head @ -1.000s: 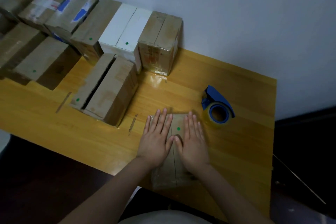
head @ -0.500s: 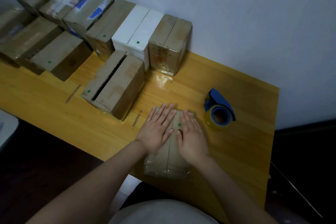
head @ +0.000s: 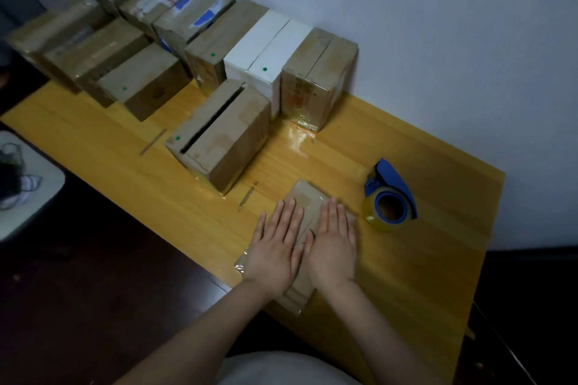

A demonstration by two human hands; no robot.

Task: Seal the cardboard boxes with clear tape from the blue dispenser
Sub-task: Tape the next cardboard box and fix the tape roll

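Head view: my left hand [head: 276,255], right hand [head: 333,251], fingers straight, flat on box [head: 305,197]; I should press outward, firmly, evenly.

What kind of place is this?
Probably a packing corner in a plain room, maybe a home or small shop: many cardboard boxes lined up against the wall, and a tape dispenser on the wooden table.

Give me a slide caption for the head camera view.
Left hand and right hand press flat on a small cardboard box, blue tape dispenser to its right on the wooden table.
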